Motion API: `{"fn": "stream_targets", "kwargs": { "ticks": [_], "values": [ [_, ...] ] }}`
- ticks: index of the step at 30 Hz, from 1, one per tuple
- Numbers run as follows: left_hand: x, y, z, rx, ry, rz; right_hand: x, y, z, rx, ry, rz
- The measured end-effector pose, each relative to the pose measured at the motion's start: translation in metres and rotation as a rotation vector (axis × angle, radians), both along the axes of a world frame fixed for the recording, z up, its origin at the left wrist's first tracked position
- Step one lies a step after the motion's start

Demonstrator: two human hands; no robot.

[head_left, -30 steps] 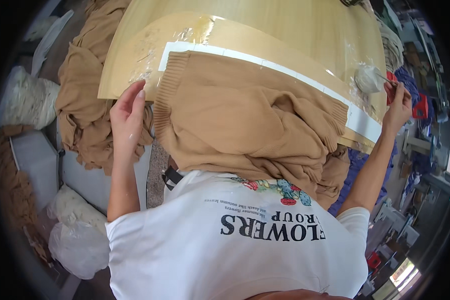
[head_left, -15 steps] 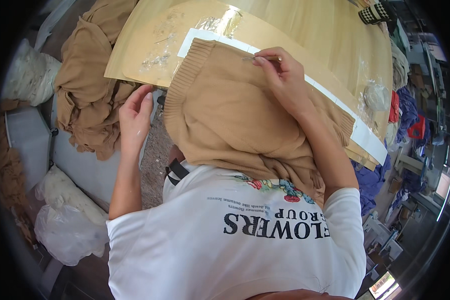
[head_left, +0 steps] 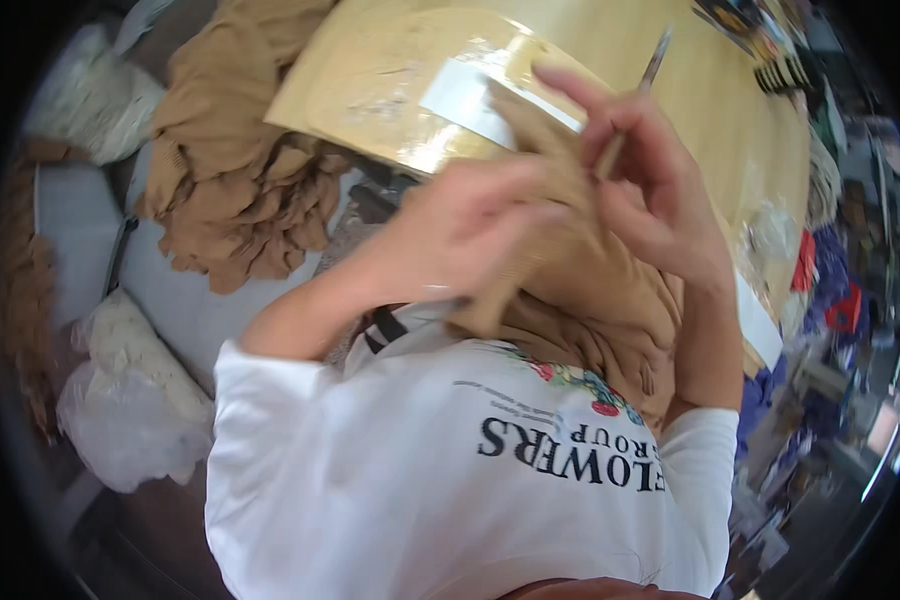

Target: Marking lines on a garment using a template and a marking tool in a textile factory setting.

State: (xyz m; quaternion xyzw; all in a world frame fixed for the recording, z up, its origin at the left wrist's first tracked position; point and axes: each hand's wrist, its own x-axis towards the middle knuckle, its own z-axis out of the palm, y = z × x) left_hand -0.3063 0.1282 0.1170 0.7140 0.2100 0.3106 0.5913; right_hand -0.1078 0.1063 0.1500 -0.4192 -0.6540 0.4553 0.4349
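now that both hands have lifted the tan knit piece [head_left: 570, 290] close, the left hand [head_left: 460, 225] pinches its edge while the right hand [head_left: 650, 190] grips a thin tool [head_left: 625, 120].

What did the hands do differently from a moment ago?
Both hands came up close together: the left hand left the sweater's side edge and now pinches the tan knitted sweater near its middle, lifting it. The right hand, earlier out at the table's far side, then flat on the knit, now holds a thin needle-like tool. The pile of tan knitwear and the wooden table stayed put.
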Motion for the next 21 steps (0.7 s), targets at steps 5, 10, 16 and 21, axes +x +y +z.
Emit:
{"fn": "stream_targets", "kwargs": {
  "ticks": [5, 10, 16, 21],
  "values": [
    [0.037, 0.018, 0.024, -0.567, -0.461, -0.068, 0.062, -0.018, 0.024, -0.28, -0.092, -0.144],
    [0.059, 0.014, 0.034, -0.261, -0.524, -0.068, 0.036, -0.017, 0.046, -0.127, -0.106, -0.14],
    [0.06, 0.025, 0.076, -0.162, -0.557, -0.144, 0.042, -0.023, 0.056, 0.036, -0.179, -0.44],
    [0.095, 0.007, 0.047, -0.305, -0.562, -0.273, 0.101, -0.002, 0.11, 0.628, -0.361, -0.77]
  ]
}}
